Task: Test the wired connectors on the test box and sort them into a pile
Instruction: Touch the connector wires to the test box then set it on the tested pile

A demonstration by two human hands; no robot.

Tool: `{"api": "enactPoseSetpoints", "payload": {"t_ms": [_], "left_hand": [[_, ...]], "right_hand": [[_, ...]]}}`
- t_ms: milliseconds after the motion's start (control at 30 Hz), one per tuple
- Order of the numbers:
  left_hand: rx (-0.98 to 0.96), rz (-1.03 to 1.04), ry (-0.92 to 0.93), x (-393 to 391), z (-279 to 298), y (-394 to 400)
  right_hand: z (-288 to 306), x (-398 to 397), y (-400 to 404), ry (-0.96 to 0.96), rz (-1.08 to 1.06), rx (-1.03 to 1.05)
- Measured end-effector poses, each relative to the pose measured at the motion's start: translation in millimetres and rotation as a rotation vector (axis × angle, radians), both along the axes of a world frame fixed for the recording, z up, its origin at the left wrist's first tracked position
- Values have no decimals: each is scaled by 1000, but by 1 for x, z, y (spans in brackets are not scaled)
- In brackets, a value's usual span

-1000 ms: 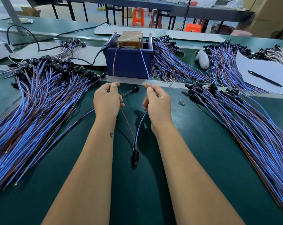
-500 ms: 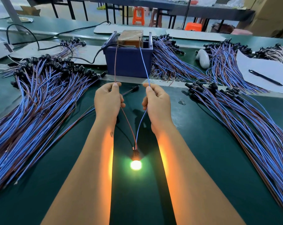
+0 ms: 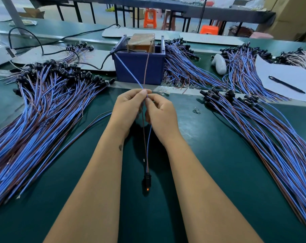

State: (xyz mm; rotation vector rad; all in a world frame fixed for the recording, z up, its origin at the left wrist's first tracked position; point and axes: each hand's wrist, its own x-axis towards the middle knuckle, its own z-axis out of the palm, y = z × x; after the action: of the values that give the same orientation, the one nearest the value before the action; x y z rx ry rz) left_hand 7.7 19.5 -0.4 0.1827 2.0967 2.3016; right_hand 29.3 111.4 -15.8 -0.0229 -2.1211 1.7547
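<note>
Both hands, left hand [image 3: 126, 109] and right hand [image 3: 162, 114], pinch wires; connector [image 3: 147, 180] points toward viewer.

1. Both forearms are bare; no sleeve shows anywhere along them.
2. The left hand [image 3: 126, 109] and right hand [image 3: 162, 114] wear nothing.
3. A small dark mark sits on the left forearm near the wrist.

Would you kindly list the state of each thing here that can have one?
Left hand: pinching both wires.
Right hand: grip on the wires.
Black connector: hanging below the hands, faint orange glow.
Test box: wires reach its top.
Pen: lying on paper.
</note>
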Motion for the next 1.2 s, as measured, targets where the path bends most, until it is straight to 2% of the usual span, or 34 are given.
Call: {"api": "enactPoseSetpoints", "payload": {"t_ms": [100,200,300,400,533,633,733,900,1000,1200], "left_hand": [[49,-35,-38,1,0,-1],[224,11,-97,-4,1,-7],[472,9,-160,-6,4,-12],[520,53,-183,-8,3,-14],[351,110,-134,-7,-1,-13],[91,65,-50,-5,-5,-13],[-148,-83,138,2,-8,-5],[-125,-325,177,13,-9,12],[-224,-432,228,15,-8,12],[-293,-538,161,12,-9,4]], "right_hand": [[3,3,1,-18,40,-97],[8,5,7,-109,104,-299],[8,5,8,-149,188,-189],[6,7,5,-94,333,-120],[9,9,6,8,295,-320],[8,7,12,6,37,-333],[6,2,23,-50,-138,-357],[8,-2,33,-21,-217,-541],[7,-2,35,-22,-251,-518],[10,2,41,-80,-227,-363]]}}
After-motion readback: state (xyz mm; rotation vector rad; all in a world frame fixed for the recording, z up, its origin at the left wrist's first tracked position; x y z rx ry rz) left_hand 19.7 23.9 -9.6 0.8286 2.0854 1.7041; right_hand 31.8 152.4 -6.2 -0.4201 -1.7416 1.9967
